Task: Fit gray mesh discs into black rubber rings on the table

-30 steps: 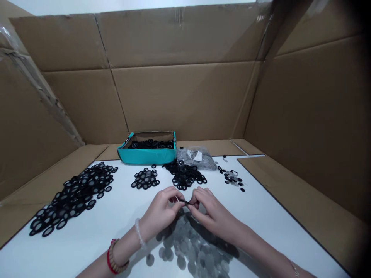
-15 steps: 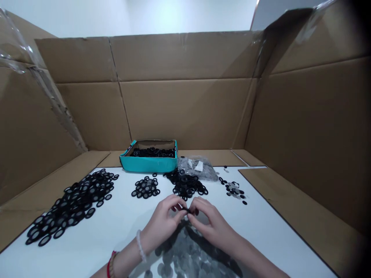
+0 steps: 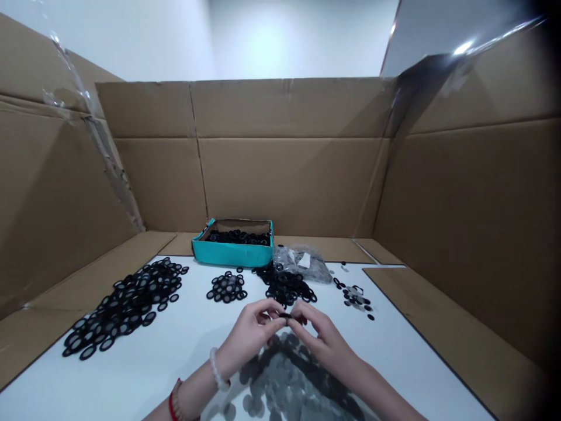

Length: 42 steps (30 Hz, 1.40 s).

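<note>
My left hand (image 3: pixel 256 327) and my right hand (image 3: pixel 319 333) meet over the near middle of the white table. Pinched between the fingertips of both is a small black ring (image 3: pixel 286 316); whether a disc sits in it is too small to tell. Below my hands spreads a heap of thin grey translucent discs (image 3: pixel 289 380), partly shaded and covered by the wrists. Just beyond the fingers lies a pile of black rings (image 3: pixel 287 286). Left of that is a small cluster of black rings with grey centres (image 3: pixel 227 287).
A long pile of black rings with grey centres (image 3: pixel 127 304) runs along the left. At the back stand a teal box (image 3: pixel 232 254) of black rings and a clear plastic bag (image 3: pixel 307 264). Mixed small pieces (image 3: pixel 356 297) lie at right. Cardboard walls (image 3: pixel 289 175) enclose the white table (image 3: pixel 175 356).
The camera view has tilted up and shifted slightly left, so the scene sits lower and further right. The black ring between my fingertips now shows flatter. Both hands keep their pinch.
</note>
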{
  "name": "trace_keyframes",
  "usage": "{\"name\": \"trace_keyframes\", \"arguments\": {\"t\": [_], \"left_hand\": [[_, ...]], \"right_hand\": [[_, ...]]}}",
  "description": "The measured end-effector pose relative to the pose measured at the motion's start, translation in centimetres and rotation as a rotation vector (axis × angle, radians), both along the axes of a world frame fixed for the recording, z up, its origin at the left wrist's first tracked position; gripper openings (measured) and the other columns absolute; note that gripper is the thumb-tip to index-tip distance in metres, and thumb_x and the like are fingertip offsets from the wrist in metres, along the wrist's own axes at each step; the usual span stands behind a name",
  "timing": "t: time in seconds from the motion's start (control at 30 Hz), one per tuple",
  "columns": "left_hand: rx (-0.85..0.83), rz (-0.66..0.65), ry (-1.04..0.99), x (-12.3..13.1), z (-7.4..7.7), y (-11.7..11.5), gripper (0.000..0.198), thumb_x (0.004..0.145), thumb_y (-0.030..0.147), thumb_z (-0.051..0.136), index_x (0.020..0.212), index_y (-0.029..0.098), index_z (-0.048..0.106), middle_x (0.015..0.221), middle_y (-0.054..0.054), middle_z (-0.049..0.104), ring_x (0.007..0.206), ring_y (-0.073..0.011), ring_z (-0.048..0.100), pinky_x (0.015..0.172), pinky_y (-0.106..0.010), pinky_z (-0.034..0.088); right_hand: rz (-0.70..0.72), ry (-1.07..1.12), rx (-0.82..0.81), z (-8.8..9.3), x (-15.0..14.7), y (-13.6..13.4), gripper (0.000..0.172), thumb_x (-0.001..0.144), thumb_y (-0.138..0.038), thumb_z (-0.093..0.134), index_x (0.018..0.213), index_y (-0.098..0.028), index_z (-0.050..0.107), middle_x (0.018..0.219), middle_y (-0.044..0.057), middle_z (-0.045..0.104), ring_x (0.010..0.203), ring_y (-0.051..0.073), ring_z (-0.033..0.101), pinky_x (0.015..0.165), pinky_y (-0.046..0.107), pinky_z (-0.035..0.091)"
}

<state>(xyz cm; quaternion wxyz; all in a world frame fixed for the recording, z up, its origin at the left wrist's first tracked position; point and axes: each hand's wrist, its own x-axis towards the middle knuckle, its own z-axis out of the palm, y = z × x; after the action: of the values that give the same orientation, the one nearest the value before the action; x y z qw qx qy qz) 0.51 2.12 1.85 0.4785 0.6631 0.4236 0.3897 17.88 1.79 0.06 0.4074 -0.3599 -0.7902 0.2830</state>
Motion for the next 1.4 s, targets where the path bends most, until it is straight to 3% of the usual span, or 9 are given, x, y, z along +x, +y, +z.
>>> {"name": "trace_keyframes", "arguments": {"t": [0.07,0.23,0.43,0.6,0.73,0.83,0.97,1.23,1.4], "left_hand": [[-0.033,-0.049,-0.006,-0.3,-0.1,0.3,0.020,0.077,0.033,0.057,0.090,0.018,0.058,0.067,0.003,0.053,0.046,-0.0094,0.047,0.044,-0.020,0.037],[0.244,-0.013,0.255,-0.4,0.1,1.3,0.007,0.073,0.020,0.058,0.077,0.019,0.063,0.080,-0.003,0.063,0.077,-0.0186,0.057,0.069,-0.025,0.042],[0.264,-0.005,0.334,-0.4,-0.7,2.1,0.012,0.072,0.013,0.052,0.073,0.018,0.063,0.071,-0.002,0.063,0.069,-0.0179,0.057,0.064,-0.024,0.040],[0.322,0.039,0.420,-0.8,-0.2,0.7,0.014,0.073,0.010,0.050,0.075,0.019,0.062,0.076,-0.003,0.061,0.074,-0.0184,0.055,0.068,-0.025,0.038],[0.309,0.075,0.332,-0.3,-0.2,0.1,0.012,0.072,0.011,0.051,0.072,0.018,0.061,0.076,-0.003,0.061,0.075,-0.0180,0.054,0.069,-0.026,0.039],[0.102,0.045,0.101,0.4,-0.9,0.7,0.006,0.072,0.019,0.055,0.073,0.017,0.060,0.067,0.000,0.056,0.060,-0.0147,0.052,0.056,-0.024,0.041],[-0.133,0.032,-0.158,1.0,-2.1,1.6,0.019,0.069,0.029,0.061,0.080,0.014,0.057,0.064,0.002,0.052,0.049,-0.0116,0.047,0.045,-0.023,0.041],[0.281,0.032,0.167,0.0,-1.0,0.1,0.007,0.075,0.014,0.054,0.073,0.016,0.060,0.079,-0.004,0.060,0.079,-0.0187,0.055,0.075,-0.029,0.042],[0.181,0.066,0.106,0.2,-1.2,0.5,0.006,0.076,0.019,0.055,0.074,0.015,0.059,0.077,-0.004,0.059,0.076,-0.0188,0.055,0.071,-0.028,0.042]], "right_hand": [[0.000,-0.015,0.009,-0.1,-0.1,0.4,0.022,0.093,-0.028,0.040,0.074,-0.020,0.045,0.074,0.000,0.047,0.069,0.015,0.045,0.062,0.026,0.037],[0.033,-0.123,-0.010,0.0,0.2,1.1,0.022,0.094,-0.030,0.038,0.079,-0.020,0.049,0.080,0.002,0.051,0.074,0.017,0.048,0.066,0.028,0.039],[0.112,-0.185,-0.008,-0.1,0.2,2.0,0.016,0.093,-0.027,0.040,0.083,-0.020,0.050,0.083,0.003,0.053,0.079,0.019,0.049,0.071,0.030,0.040],[0.112,-0.181,0.058,-0.2,-0.1,1.5,0.020,0.093,-0.026,0.037,0.076,-0.020,0.045,0.079,0.002,0.051,0.077,0.019,0.048,0.069,0.031,0.039],[0.048,-0.257,0.097,0.3,0.1,0.5,0.019,0.093,-0.024,0.037,0.076,-0.020,0.044,0.079,0.001,0.050,0.077,0.018,0.047,0.075,0.034,0.037],[-0.005,-0.206,0.056,0.1,0.4,0.5,0.019,0.094,-0.027,0.037,0.078,-0.020,0.045,0.078,0.001,0.051,0.076,0.018,0.048,0.073,0.032,0.038],[-0.007,-0.134,0.039,-0.7,0.5,1.2,0.017,0.092,-0.032,0.044,0.080,-0.020,0.049,0.079,0.001,0.053,0.075,0.018,0.050,0.071,0.030,0.038],[0.005,-0.226,0.086,-0.5,0.6,0.4,0.019,0.091,-0.025,0.044,0.073,-0.020,0.044,0.074,-0.001,0.050,0.072,0.016,0.046,0.073,0.031,0.034],[-0.039,-0.206,0.081,-0.3,0.7,0.5,0.019,0.092,-0.027,0.044,0.075,-0.020,0.047,0.074,-0.001,0.052,0.071,0.016,0.045,0.071,0.030,0.033]]}}
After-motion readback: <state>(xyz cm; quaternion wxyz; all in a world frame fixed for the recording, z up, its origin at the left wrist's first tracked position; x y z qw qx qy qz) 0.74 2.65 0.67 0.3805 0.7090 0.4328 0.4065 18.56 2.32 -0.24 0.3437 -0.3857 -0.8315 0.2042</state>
